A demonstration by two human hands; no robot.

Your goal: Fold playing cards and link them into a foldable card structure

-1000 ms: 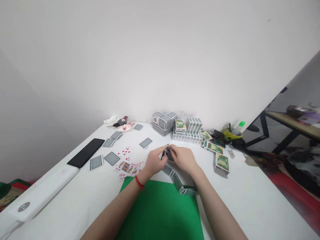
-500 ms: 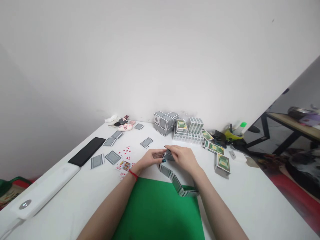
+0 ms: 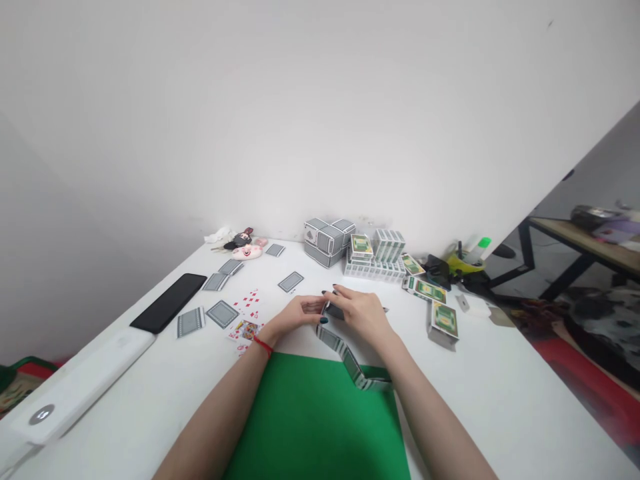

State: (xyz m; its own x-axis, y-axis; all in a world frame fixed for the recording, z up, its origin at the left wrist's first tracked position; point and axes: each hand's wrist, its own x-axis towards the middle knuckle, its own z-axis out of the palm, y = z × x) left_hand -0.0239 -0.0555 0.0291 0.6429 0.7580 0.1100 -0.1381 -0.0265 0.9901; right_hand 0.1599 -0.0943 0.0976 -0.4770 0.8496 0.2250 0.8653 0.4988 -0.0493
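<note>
Left: face-down cards (image 3: 223, 314) lie on the desk (image 3: 125, 413); the left forearm cuts off part of the face-up red cards (image 3: 246, 329) beside them.

Centre: the left hand (image 3: 295, 316) is cupped, thumb beside the far end of the folded-card chain (image 3: 351, 367); whether it grips cannot be told. The chain curves between the forearms, its near end over the green mat (image 3: 320, 420). A dark piece (image 3: 333, 311), probably part of the chain, sits between the hands, its edges concealed by fingers.

Right of it, the right hand (image 3: 363, 313) arches over the piece, fingertips close together; its hold is likewise indeterminable. The right forearm abuts the view of the chain's near end.

Step in hand, by judgement: aligning or seating the far end. The next move calls for light, even pressure with the chain supported.
</note>
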